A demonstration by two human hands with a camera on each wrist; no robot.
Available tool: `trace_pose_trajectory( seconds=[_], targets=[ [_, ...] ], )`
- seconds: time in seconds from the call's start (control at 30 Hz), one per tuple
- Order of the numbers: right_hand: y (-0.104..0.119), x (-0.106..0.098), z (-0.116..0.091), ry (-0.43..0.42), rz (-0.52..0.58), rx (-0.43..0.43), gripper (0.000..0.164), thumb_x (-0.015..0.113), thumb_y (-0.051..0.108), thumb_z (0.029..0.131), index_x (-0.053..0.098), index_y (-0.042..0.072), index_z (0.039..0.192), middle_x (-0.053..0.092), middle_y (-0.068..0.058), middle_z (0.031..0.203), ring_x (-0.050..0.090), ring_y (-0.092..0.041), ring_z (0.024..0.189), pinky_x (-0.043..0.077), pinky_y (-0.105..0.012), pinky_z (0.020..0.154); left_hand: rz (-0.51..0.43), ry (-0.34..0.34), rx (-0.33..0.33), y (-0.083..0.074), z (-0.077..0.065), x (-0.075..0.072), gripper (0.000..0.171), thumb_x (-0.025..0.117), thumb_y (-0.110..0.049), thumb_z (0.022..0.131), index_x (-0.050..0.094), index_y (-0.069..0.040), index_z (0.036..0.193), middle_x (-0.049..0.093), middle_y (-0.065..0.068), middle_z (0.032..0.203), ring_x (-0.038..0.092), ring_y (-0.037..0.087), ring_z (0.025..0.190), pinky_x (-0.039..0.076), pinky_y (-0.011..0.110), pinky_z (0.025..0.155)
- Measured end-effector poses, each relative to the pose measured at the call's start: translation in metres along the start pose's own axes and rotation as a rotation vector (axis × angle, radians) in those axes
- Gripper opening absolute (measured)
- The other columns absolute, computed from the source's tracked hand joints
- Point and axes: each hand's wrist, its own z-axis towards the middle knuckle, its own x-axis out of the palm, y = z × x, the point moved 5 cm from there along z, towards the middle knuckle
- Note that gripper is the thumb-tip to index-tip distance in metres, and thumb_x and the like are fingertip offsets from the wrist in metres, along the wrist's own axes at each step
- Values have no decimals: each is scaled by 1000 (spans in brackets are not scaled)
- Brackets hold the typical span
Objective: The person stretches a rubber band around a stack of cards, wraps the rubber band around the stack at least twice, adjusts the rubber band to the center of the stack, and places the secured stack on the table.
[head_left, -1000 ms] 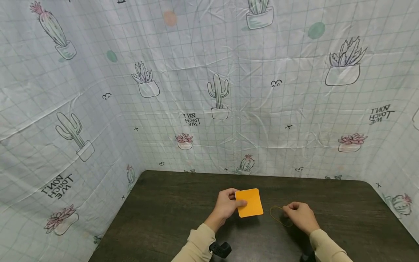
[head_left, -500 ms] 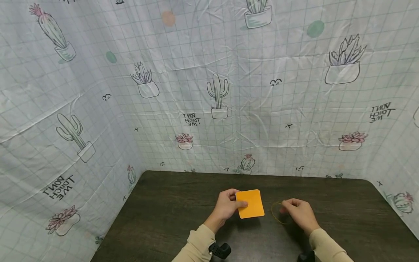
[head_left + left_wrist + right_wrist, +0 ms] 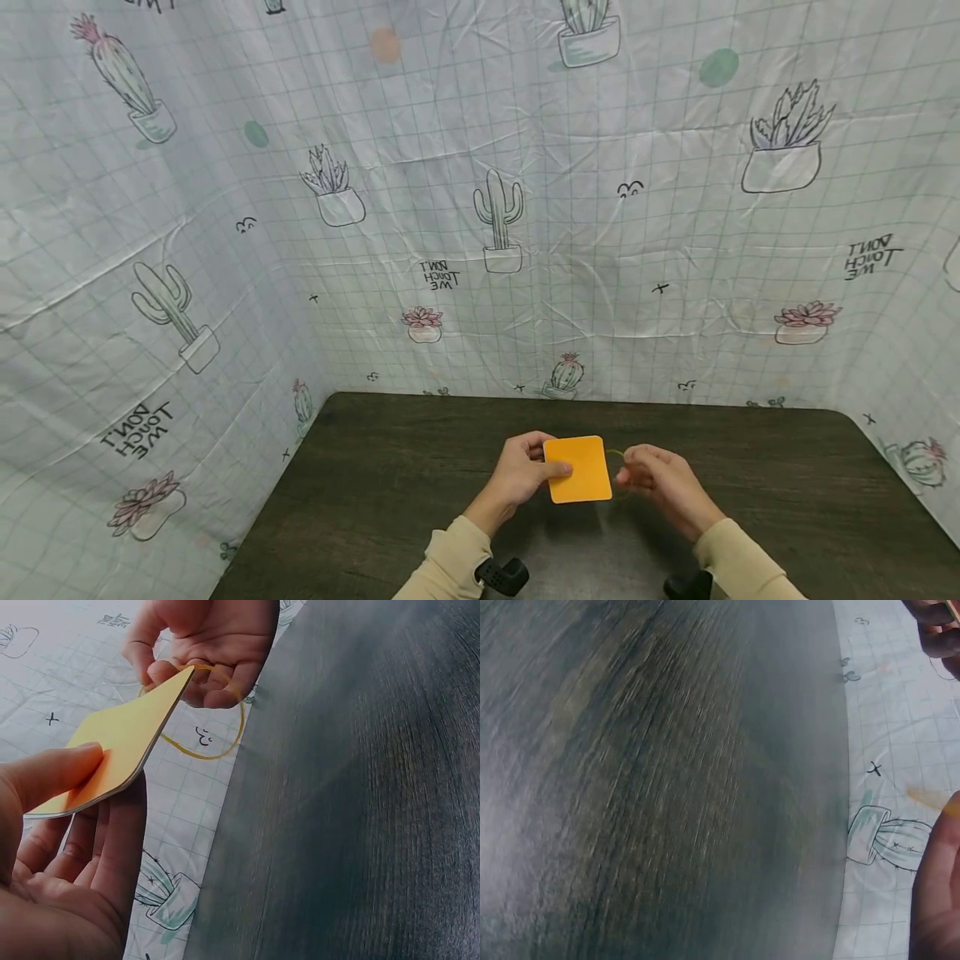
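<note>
A thin orange square card with rounded corners [image 3: 592,479] is tilted up above the table, my left hand [image 3: 519,477] pinching its left side. In the left wrist view the thumb [image 3: 64,774] lies across the orange face, with the fingers behind. Just right of the card, my right hand [image 3: 666,485] pinches a thin yellow rubber band [image 3: 242,724]. The band's loop hangs loose behind the card's far edge in that view, overlapping it. The right wrist view catches only part of the right hand [image 3: 939,889] and a blurred bit of the band.
The dark wood table [image 3: 390,483] lies under both hands. A white cloth with a cactus print [image 3: 450,208] hangs behind it and along both sides. Black straps with camera mounts [image 3: 504,575] sit at the wrists, over beige sleeves [image 3: 450,560].
My right hand has moved left with the rubber band, bringing it up against the card's right edge. The left hand and card have shifted slightly right.
</note>
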Motion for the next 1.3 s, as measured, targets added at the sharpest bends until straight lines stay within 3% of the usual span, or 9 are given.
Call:
trace_pose_trajectory(
  seconds=[0.13, 0.27, 0.53, 0.63, 0.77, 0.87, 1.0, 1.2, 1.3],
  targets=[
    [4, 4, -1, 107, 126, -8, 19, 48, 29, 108, 60, 14, 107, 70, -3, 94, 67, -19, 95, 52, -40, 97, -1, 6, -3, -2, -2, -1, 26, 78, 1, 85, 69, 0, 108, 72, 7, 97, 72, 22, 86, 60, 45, 76],
    [5, 7, -2, 182, 232, -4, 20, 43, 29, 109, 57, 15, 104, 71, 0, 113, 69, -22, 102, 51, -42, 98, -13, 15, -9, -2, -3, -2, 26, 78, 1, 85, 69, 1, 109, 73, 8, 97, 72, 22, 87, 60, 44, 77],
    [5, 9, -3, 253, 304, -11, 23, 38, 27, 110, 54, 14, 101, 66, 7, 125, 70, -24, 101, 52, -42, 98, -53, 42, -17, -3, -5, -2, 27, 78, 2, 85, 68, 2, 111, 73, 9, 98, 73, 24, 88, 60, 43, 78],
    [5, 9, -2, 213, 274, -26, 23, 41, 28, 110, 58, 13, 104, 60, 2, 137, 71, -24, 92, 52, -42, 97, -65, 51, -16, -5, -6, -2, 27, 77, 2, 85, 68, 2, 111, 73, 10, 98, 73, 24, 88, 60, 45, 78],
    [3, 9, 0, 116, 202, -45, 20, 44, 17, 109, 62, 9, 111, 35, -14, 158, 69, -19, 81, 53, -40, 95, -74, 47, -8, -6, -6, -4, 26, 77, 4, 85, 68, 3, 110, 73, 11, 99, 73, 25, 88, 59, 47, 79],
    [2, 9, 1, 83, 145, -81, 20, 45, 5, 107, 62, 4, 117, 20, -22, 162, 67, -8, 94, 53, -37, 94, -69, 40, -8, -5, -6, -5, 26, 77, 4, 85, 68, 3, 109, 73, 11, 99, 73, 25, 87, 59, 47, 79],
    [1, 10, 0, 64, 116, -119, 22, 58, 4, 102, 61, -5, 121, 20, -23, 162, 59, -1, 117, 55, -36, 92, -58, 36, -12, -5, -7, -5, 26, 77, 4, 85, 69, 2, 109, 73, 10, 98, 73, 24, 86, 60, 47, 78],
    [0, 13, 1, 37, 118, -85, 34, 68, 13, 97, 63, -6, 125, 24, -19, 162, 59, 3, 115, 54, -40, 93, -56, 33, -18, -7, -7, -4, 26, 77, 4, 85, 69, 2, 109, 74, 10, 98, 73, 24, 86, 60, 46, 77],
    [0, 14, 1, 26, 98, -63, 42, 68, 20, 98, 60, -6, 130, 29, -19, 160, 62, -2, 114, 53, -43, 96, -53, 34, -12, -8, -6, -4, 26, 77, 4, 85, 69, 2, 109, 74, 10, 98, 73, 23, 85, 60, 45, 77]
  ],
)
